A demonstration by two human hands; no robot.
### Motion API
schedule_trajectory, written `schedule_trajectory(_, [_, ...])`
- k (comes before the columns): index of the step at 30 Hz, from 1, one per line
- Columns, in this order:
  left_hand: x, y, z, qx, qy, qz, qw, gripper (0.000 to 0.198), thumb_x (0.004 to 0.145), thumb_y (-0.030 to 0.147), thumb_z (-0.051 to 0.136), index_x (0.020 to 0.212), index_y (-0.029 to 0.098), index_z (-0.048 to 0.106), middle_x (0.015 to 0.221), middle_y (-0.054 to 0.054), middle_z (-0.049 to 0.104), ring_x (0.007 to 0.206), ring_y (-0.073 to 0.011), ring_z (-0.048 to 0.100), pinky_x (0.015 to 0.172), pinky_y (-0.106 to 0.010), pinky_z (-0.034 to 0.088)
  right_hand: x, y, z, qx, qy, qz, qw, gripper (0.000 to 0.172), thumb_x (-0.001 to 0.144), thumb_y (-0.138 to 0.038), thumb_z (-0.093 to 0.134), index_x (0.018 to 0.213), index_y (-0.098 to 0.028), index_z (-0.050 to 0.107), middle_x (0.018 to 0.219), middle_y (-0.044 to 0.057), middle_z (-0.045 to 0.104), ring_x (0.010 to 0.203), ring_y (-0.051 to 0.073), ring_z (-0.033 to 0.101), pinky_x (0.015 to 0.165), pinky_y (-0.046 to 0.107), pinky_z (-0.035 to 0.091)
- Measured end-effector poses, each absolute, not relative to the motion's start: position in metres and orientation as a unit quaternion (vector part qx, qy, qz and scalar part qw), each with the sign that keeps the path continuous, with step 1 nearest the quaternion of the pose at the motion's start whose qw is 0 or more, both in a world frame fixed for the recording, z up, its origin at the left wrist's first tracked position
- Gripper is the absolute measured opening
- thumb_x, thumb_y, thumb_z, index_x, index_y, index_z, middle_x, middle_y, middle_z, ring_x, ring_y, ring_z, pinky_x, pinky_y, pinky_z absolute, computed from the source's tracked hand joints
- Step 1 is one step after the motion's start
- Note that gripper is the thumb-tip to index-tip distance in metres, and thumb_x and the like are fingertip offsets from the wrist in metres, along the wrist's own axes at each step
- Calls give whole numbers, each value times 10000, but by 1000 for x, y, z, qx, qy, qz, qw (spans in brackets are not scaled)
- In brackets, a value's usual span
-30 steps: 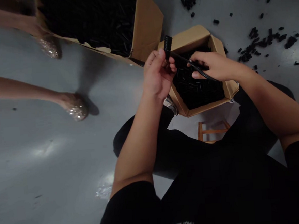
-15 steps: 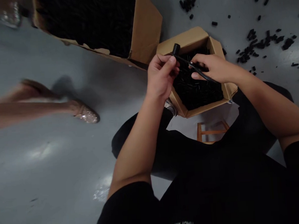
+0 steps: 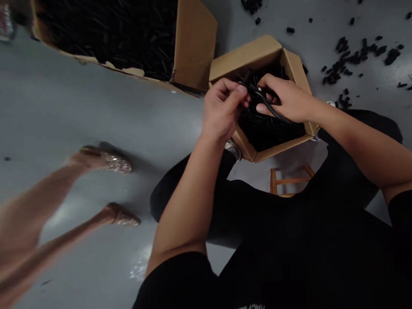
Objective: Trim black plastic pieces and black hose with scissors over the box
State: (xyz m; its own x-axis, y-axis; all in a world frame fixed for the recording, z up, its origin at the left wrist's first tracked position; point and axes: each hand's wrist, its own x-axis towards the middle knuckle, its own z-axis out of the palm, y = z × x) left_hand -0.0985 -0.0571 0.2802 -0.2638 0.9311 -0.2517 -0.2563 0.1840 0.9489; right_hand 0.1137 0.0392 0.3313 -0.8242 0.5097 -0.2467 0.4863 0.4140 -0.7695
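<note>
My left hand (image 3: pixel 222 107) and my right hand (image 3: pixel 284 98) meet over a small open cardboard box (image 3: pixel 293 68) filled with short black plastic pieces. Both hands pinch a thin black cable (image 3: pixel 272 108) that carries a ribbed black sleeve at its left end, now mostly hidden between my fingers. The cable trails from my right hand down toward the box. My left fingers are closed on the sleeve end, my right fingers on the cable just beside it.
A large cardboard box (image 3: pixel 192 37) of black pieces stands at the upper left. Loose black pieces (image 3: pixel 358 59) lie scattered on the grey floor at the right. Another person's legs in glittery shoes (image 3: pixel 117 163) step at the left. A wooden stool (image 3: pixel 289 181) shows between my knees.
My hands have come closer together and the ribbed sleeve has slid in between my fingers. The other person's legs have walked from the upper left toward the lower left.
</note>
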Motion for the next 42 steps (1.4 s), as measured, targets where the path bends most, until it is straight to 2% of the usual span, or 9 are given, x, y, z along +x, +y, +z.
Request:
schedule_trajectory(4, [-97, -65, 305, 261, 534, 542, 595, 458, 939, 413, 1002, 873, 237, 584, 699, 54, 629, 622, -106, 669, 604, -211, 567, 124, 29, 343, -280, -856, 433, 34, 539, 1059, -529, 692, 1473, -202, 582, 1362, 105, 698, 1116, 261, 707, 996, 437, 572])
schedule_trajectory(12, [-97, -70, 336, 213, 528, 521, 636, 400, 967, 300, 970, 817, 221, 608, 656, 42, 630, 577, -112, 673, 572, -210, 569, 138, 21, 357, -277, -878, 390, 22, 498, 1109, -576, 635, 1494, -260, 633, 1347, 102, 731, 1135, 278, 724, 980, 401, 559])
schedule_trajectory(21, [-103, -86, 329, 214, 472, 415, 747, 408, 885, 471, 994, 805, 190, 709, 599, 3, 573, 512, -160, 654, 489, -273, 585, 149, 10, 358, -230, -909, 346, 37, 474, 1085, -496, 660, 1476, -227, 667, 1348, 121, 726, 1111, 276, 721, 922, 381, 556])
schedule_trajectory(26, [-99, -83, 332, 229, 415, 406, 782, 437, 849, 567, 976, 766, 197, 760, 587, 1, 537, 472, -100, 497, 457, -258, 482, 154, 8, 363, -229, -914, 334, 14, 439, 1110, -509, 624, 1469, -261, 677, 1292, 86, 748, 1061, 263, 722, 859, 354, 524])
schedule_trajectory(29, [-93, -81, 324, 270, 448, 360, 772, 389, 840, 535, 975, 881, 196, 790, 717, -32, 639, 603, -132, 586, 572, -286, 536, 151, 13, 369, -256, -902, 347, -18, 464, 1086, -519, 673, 1471, -261, 672, 1351, 93, 746, 1073, 275, 727, 866, 366, 516])
schedule_trajectory(32, [-92, -85, 303, 425, 583, 299, 625, 313, 845, 417, 963, 1028, 228, 792, 1059, -109, 777, 1077, -304, 745, 981, -473, 650, 148, 24, 378, -318, -869, 377, -40, 508, 1071, -513, 714, 1495, -239, 657, 1351, 94, 753, 1040, 257, 731, 906, 380, 523])
schedule_trajectory(35, [-99, -95, 279, 553, 692, 179, 427, 432, 853, 305, 930, 1264, 291, 797, 1446, -132, 737, 1600, -492, 480, 1324, -701, 425, 146, 37, 388, -377, -844, 380, -26, 530, 1075, -480, 715, 1540, -239, 636, 1249, 75, 778, 1026, 256, 740, 959, 398, 542])
schedule_trajectory(38, [-108, -103, 261, 614, 703, 14, 359, 522, 934, 306, 823, 1451, 278, 756, 1610, -171, 658, 1644, -577, 403, 1341, -817, 322, 149, 53, 393, -403, -842, 360, -13, 547, 1095, -412, 688, 1571, -149, 632, 1270, 126, 794, 1143, 311, 760, 1036, 435, 554])
schedule_trajectory(42, [-112, -102, 246, 639, 636, -193, 387, 627, 1030, 369, 679, 1639, 222, 642, 1563, -237, 685, 1472, -549, 604, 1216, -739, 502, 162, 84, 379, -399, -854, 327, -72, 571, 1106, -324, 721, 1611, -75, 625, 1448, 209, 775, 1361, 423, 745, 1137, 514, 544])
